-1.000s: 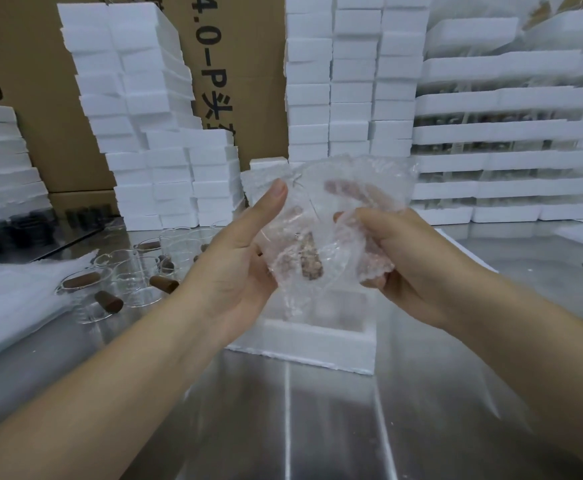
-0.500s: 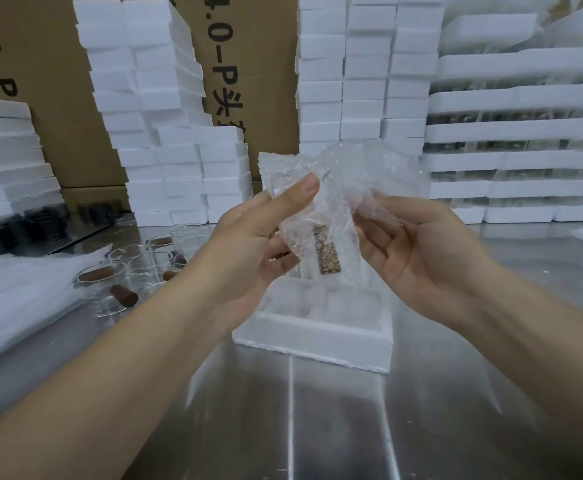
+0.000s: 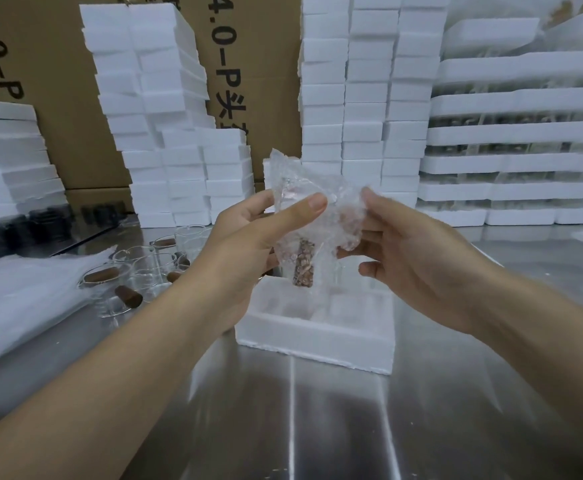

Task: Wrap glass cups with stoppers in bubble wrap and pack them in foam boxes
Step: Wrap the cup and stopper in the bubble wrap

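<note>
Right hand [image 3: 418, 258] has swung around the wrap [image 3: 312, 206]; both hands pinch it, left hand [image 3: 248, 251] too, cup [image 3: 304, 261] hanging above the box [image 3: 318, 336]. Loose wrap could let it slip out.

A packing workshop or warehouse: stacks of white foam boxes [image 3: 165, 126] rise from 10 to 2 o'clock against printed cardboard cartons [image 3: 259, 81], over a steel desk [image 3: 318, 417] with loose glass cups [image 3: 144, 268] at 9 o'clock.

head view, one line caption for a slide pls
Both bare hands, left hand and right hand, fold clear bubble wrap around a cork-stoppered glass cup above an open white foam box.
</note>
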The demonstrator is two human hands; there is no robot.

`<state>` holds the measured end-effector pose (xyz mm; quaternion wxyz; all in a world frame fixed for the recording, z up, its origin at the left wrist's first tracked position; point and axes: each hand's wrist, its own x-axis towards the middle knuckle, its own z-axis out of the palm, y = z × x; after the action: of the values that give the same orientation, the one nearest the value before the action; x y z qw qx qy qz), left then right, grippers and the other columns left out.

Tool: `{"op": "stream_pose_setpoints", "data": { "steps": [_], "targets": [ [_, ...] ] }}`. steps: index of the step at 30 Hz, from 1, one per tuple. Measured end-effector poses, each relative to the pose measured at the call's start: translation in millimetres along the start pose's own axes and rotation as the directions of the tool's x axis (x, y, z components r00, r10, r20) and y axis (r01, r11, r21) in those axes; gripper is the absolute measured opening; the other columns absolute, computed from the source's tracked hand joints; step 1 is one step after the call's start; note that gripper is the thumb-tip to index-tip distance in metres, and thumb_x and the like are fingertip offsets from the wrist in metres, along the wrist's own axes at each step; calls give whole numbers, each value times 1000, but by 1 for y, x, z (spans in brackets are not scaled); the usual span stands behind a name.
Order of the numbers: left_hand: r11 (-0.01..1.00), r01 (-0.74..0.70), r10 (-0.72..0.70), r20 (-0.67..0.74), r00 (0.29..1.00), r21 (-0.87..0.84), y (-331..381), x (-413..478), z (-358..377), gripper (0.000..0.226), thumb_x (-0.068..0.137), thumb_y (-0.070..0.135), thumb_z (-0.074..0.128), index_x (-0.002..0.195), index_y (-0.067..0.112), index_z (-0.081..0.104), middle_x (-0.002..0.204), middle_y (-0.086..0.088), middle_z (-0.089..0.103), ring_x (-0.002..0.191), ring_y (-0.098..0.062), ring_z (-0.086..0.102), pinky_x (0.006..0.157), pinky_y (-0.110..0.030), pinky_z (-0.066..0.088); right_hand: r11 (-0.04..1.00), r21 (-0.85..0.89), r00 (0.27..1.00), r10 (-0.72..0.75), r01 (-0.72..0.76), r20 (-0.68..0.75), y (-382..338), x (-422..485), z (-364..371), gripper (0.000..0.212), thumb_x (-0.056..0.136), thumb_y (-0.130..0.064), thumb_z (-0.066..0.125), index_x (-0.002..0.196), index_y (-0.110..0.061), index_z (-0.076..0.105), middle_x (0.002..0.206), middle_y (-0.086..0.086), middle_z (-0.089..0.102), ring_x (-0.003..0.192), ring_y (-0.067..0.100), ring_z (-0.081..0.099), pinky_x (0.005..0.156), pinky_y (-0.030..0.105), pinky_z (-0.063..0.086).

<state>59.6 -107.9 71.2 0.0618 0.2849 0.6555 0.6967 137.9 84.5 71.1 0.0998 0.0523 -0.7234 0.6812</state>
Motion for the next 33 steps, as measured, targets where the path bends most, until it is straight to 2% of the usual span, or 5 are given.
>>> {"op": "stream_pose_setpoints", "data": {
  "steps": [8, 17, 25, 31, 33],
  "targets": [
    [932, -214, 183, 131, 974, 291, -8, -6, 12, 50, 77, 45, 95, 123, 35, 77, 118, 10, 80, 108, -14, 78, 100, -42, 59, 991, -137, 996, -7, -4, -84, 7, 0, -8, 20, 93, 2, 68, 92, -10, 85, 93, 10, 75, 65, 7, 57, 66, 17, 54],
    [925, -271, 247, 119, 962, 268, -12, -3, 11, 56, 76, 44, 94, 127, 34, 75, 119, 11, 79, 107, -12, 77, 93, -32, 64, 996, -77, 990, 26, -37, -141, 4, 1, -13, 5, 95, -12, 72, 93, -15, 76, 92, 3, 80, 75, 11, 72, 70, 25, 55],
    [931, -235, 239, 21, 971, 280, -12, 1, 4, 57, 72, 50, 94, 125, 39, 75, 118, 17, 77, 104, -1, 75, 82, -17, 60, 988, -125, 984, 110, -92, 142, -3, -1, -16, 30, 106, -18, 55, 122, -26, 79, 115, -10, 76, 89, 4, 62, 79, 26, 42],
    [926, -246, 238, 63, 969, 287, -17, -1, 10, 60, 73, 49, 96, 127, 36, 74, 121, 10, 78, 107, -13, 77, 92, -36, 65, 995, -101, 998, -15, 9, -59, 6, 0, -9, 21, 88, -2, 77, 107, -9, 80, 110, 8, 81, 105, 21, 77, 94, 30, 59],
    [923, -252, 243, 65, 968, 291, -17, -1, 11, 62, 72, 50, 96, 128, 37, 73, 122, 9, 77, 107, -13, 77, 92, -38, 65, 999, -53, 990, -14, 6, -142, 6, 0, -8, 24, 85, 2, 79, 106, -4, 70, 102, 15, 80, 94, 25, 79, 83, 28, 63]
  ]
}}
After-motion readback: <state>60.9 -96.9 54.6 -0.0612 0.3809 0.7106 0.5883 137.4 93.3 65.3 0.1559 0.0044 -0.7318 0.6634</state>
